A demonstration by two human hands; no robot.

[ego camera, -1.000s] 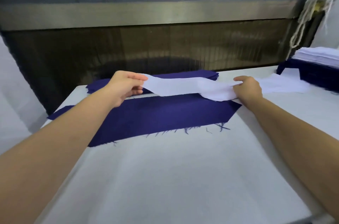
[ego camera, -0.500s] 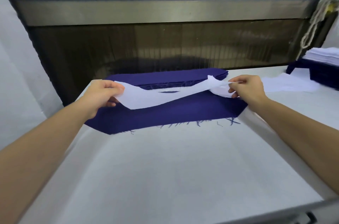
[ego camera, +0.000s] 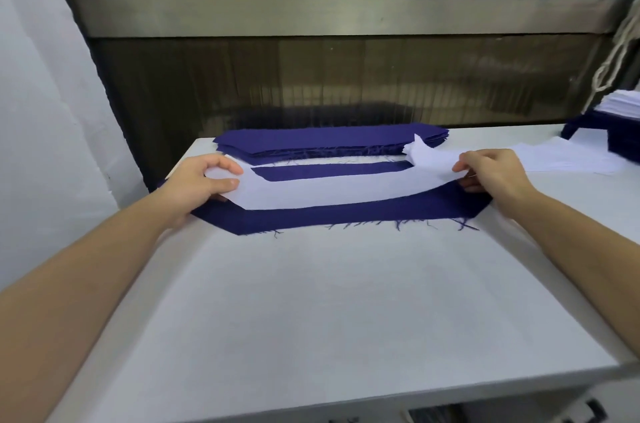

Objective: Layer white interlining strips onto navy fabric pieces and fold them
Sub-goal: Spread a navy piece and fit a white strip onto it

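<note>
Two hands work on one white interlining strip (ego camera: 329, 190). The left hand (ego camera: 204, 180) pinches its left end between thumb and fingers, and the right hand (ego camera: 491, 173) pinches its right end the same way. The strip stretches across one navy fabric piece (ego camera: 346, 213) that lies flat near the far edge of the table (ego camera: 329, 301). Navy shows along the strip's near side and in a narrow band along its far side. The strip's right tip stands up, and the navy piece's near edge is frayed.

One stack of navy pieces (ego camera: 329, 140) lies just behind, along the table's far edge; how many it holds cannot be told. The near half of the table lies between the forearms as bare white surface.

Toward the far right corner lie loose white strips (ego camera: 568, 159), and beyond them a navy pile (ego camera: 620, 142) topped with white sheets (ego camera: 623, 104). A pale cord (ego camera: 616, 55) hangs above it. A metal bar (ego camera: 311, 14) runs across behind the table.
</note>
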